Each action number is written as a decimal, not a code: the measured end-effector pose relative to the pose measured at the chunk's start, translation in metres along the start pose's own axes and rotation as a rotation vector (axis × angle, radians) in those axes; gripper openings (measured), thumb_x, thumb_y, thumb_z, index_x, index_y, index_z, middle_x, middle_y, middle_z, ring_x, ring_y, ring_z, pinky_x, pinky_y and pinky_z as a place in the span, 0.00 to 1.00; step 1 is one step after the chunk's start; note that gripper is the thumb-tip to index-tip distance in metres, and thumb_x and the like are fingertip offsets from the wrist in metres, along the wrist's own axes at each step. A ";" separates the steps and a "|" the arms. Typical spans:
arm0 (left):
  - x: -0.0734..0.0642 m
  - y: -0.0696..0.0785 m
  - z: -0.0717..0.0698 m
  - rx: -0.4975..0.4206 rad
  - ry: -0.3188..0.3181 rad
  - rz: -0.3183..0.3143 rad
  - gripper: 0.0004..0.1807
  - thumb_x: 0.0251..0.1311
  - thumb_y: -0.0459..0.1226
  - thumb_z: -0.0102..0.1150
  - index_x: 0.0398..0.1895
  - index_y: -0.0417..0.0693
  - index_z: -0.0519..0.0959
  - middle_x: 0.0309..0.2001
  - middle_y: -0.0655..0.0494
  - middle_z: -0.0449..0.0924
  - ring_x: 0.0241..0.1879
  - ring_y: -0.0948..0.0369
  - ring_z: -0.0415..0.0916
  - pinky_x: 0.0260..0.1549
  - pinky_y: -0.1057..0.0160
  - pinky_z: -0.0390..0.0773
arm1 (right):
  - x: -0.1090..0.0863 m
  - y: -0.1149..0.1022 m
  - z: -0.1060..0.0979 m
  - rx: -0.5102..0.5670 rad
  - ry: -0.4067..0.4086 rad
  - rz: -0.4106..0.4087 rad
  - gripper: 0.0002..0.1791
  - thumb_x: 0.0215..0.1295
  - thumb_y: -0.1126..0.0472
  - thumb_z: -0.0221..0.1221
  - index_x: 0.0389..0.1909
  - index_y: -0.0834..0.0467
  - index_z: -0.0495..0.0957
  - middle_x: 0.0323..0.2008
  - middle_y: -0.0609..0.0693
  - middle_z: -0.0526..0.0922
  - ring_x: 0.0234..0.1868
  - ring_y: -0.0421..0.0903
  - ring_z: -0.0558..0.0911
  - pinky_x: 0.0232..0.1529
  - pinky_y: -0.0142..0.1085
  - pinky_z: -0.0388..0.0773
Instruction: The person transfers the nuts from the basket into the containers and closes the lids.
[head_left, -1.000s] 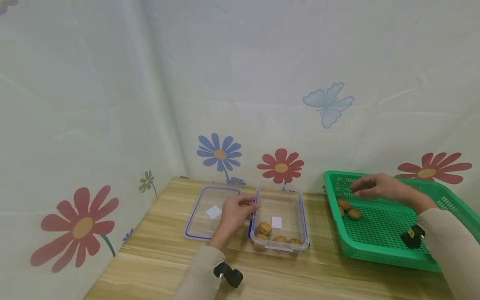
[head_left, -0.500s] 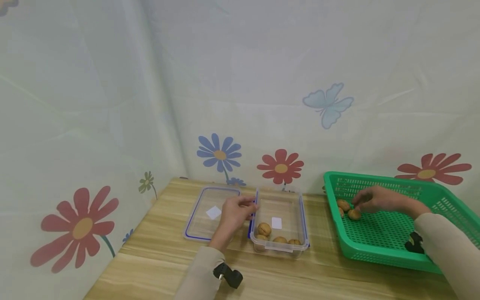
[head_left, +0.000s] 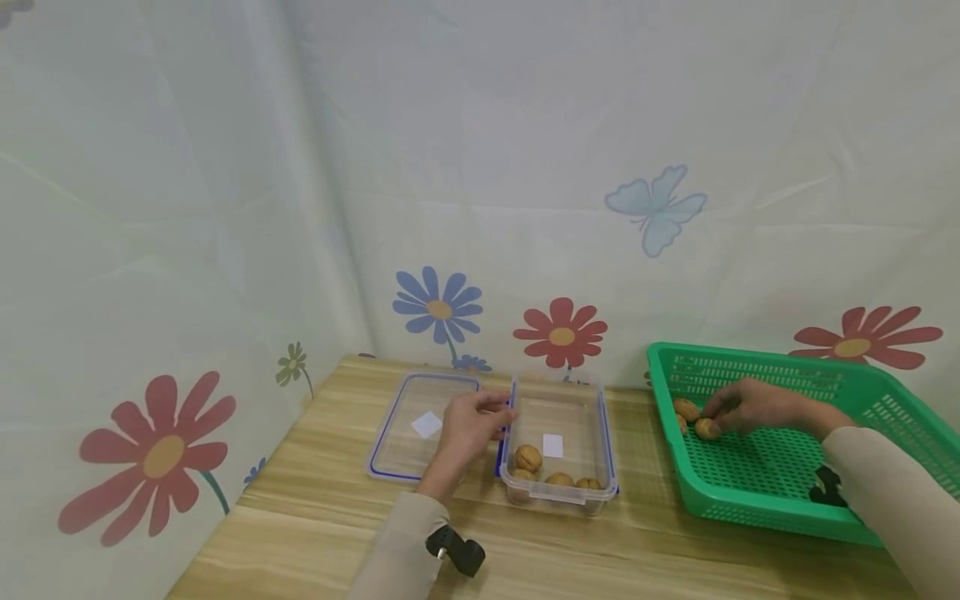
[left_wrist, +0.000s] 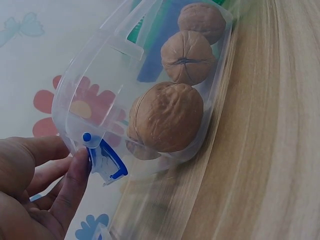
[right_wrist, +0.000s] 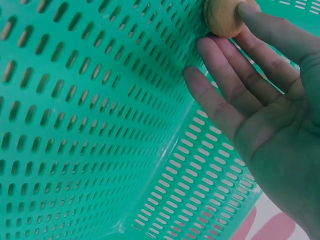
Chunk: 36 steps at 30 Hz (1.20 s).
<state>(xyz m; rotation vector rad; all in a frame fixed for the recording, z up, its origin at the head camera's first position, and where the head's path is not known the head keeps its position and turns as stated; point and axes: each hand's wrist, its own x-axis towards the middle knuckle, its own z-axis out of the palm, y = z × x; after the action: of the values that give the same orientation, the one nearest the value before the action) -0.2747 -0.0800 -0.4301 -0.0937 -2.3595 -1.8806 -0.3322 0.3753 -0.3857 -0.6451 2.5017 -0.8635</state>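
Observation:
My left hand (head_left: 471,425) pinches the left rim of a clear plastic container (head_left: 607,425), beside its blue latch (left_wrist: 112,162) in the left wrist view. Several walnuts (head_left: 528,457) lie along the container's near side. Inside a green plastic basket (head_left: 686,492) at the right, my right hand (head_left: 757,406) holds a walnut (head_left: 706,428) between thumb and fingers. The right wrist view shows the thumb on that walnut (right_wrist: 223,18), its far part cut off by the frame edge. Other walnuts (head_left: 686,409) lie against the basket's left wall.
A clear lid (head_left: 397,425) with a blue seal lies left of the container, partly behind my left hand. A white label (head_left: 552,446) shows inside the container. The wooden table (head_left: 315,500) meets a flower-printed curtain (head_left: 495,208) at the back and left.
My right hand has come down into the basket, to the walnuts at its left, and its thumb and fingers have closed on one. My left hand stays on the container's rim.

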 end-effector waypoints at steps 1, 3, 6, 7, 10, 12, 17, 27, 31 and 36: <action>0.000 0.000 0.000 0.000 -0.001 0.000 0.16 0.65 0.28 0.71 0.55 0.34 0.87 0.41 0.46 0.89 0.36 0.54 0.88 0.33 0.61 0.91 | 0.000 0.000 0.000 -0.002 0.001 -0.002 0.17 0.74 0.65 0.65 0.56 0.73 0.81 0.49 0.57 0.86 0.46 0.53 0.85 0.43 0.51 0.89; 0.000 0.000 0.000 0.000 -0.002 -0.001 0.16 0.65 0.28 0.71 0.55 0.34 0.87 0.41 0.46 0.89 0.36 0.54 0.88 0.33 0.62 0.91 | 0.000 0.000 0.000 -0.009 0.004 -0.008 0.17 0.73 0.65 0.65 0.55 0.73 0.82 0.48 0.56 0.87 0.45 0.52 0.85 0.42 0.49 0.89; 0.000 0.000 0.000 -0.002 -0.003 0.001 0.16 0.65 0.28 0.71 0.55 0.34 0.87 0.41 0.46 0.89 0.36 0.54 0.88 0.33 0.62 0.91 | 0.000 0.000 0.000 -0.018 0.010 -0.012 0.17 0.73 0.64 0.66 0.54 0.72 0.82 0.46 0.55 0.87 0.44 0.52 0.85 0.40 0.48 0.88; 0.000 0.000 0.000 -0.002 -0.002 0.002 0.16 0.65 0.28 0.71 0.55 0.34 0.87 0.41 0.46 0.89 0.36 0.54 0.88 0.33 0.62 0.91 | -0.001 0.000 0.000 -0.020 0.012 -0.012 0.16 0.72 0.64 0.66 0.54 0.72 0.82 0.46 0.55 0.87 0.44 0.52 0.85 0.40 0.48 0.88; 0.000 -0.001 0.000 -0.002 -0.005 0.005 0.15 0.65 0.29 0.71 0.55 0.35 0.87 0.41 0.47 0.88 0.36 0.54 0.87 0.33 0.62 0.91 | -0.003 -0.002 -0.001 -0.036 0.019 -0.016 0.17 0.73 0.63 0.66 0.54 0.72 0.83 0.46 0.55 0.87 0.43 0.51 0.85 0.40 0.47 0.88; 0.000 -0.001 0.001 -0.001 -0.006 0.005 0.16 0.65 0.29 0.71 0.55 0.35 0.87 0.40 0.47 0.88 0.36 0.55 0.87 0.33 0.62 0.91 | -0.005 -0.004 -0.002 -0.056 0.032 -0.014 0.17 0.74 0.62 0.65 0.55 0.71 0.83 0.48 0.55 0.87 0.44 0.50 0.85 0.42 0.47 0.88; 0.000 -0.003 0.002 -0.007 -0.005 0.007 0.16 0.64 0.29 0.71 0.54 0.35 0.87 0.40 0.48 0.88 0.36 0.55 0.87 0.33 0.62 0.91 | -0.014 -0.023 -0.008 -0.106 0.116 -0.014 0.18 0.76 0.57 0.64 0.57 0.66 0.84 0.51 0.55 0.87 0.49 0.52 0.86 0.46 0.50 0.88; 0.000 -0.004 0.001 -0.006 -0.005 0.010 0.15 0.65 0.29 0.72 0.54 0.35 0.87 0.40 0.48 0.88 0.35 0.55 0.87 0.33 0.61 0.91 | -0.023 -0.075 -0.021 -0.233 0.278 -0.078 0.19 0.76 0.53 0.66 0.58 0.60 0.85 0.53 0.51 0.88 0.54 0.56 0.85 0.48 0.46 0.86; 0.001 -0.005 0.000 -0.005 -0.003 0.009 0.15 0.64 0.29 0.72 0.54 0.35 0.87 0.40 0.48 0.88 0.34 0.55 0.87 0.34 0.60 0.91 | -0.027 -0.097 -0.021 -0.258 0.322 -0.098 0.16 0.76 0.52 0.66 0.57 0.56 0.86 0.52 0.49 0.88 0.54 0.53 0.85 0.48 0.46 0.85; 0.001 -0.005 0.000 -0.011 -0.003 0.010 0.15 0.64 0.29 0.72 0.54 0.35 0.87 0.39 0.48 0.88 0.35 0.55 0.88 0.34 0.60 0.91 | -0.032 -0.125 -0.016 -0.250 0.360 -0.136 0.17 0.75 0.53 0.66 0.59 0.56 0.86 0.53 0.49 0.88 0.53 0.49 0.85 0.48 0.41 0.85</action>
<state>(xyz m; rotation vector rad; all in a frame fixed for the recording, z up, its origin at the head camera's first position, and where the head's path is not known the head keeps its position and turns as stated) -0.2768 -0.0810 -0.4350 -0.1093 -2.3462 -1.8897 -0.2791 0.3126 -0.2852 -0.8099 2.9513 -0.7762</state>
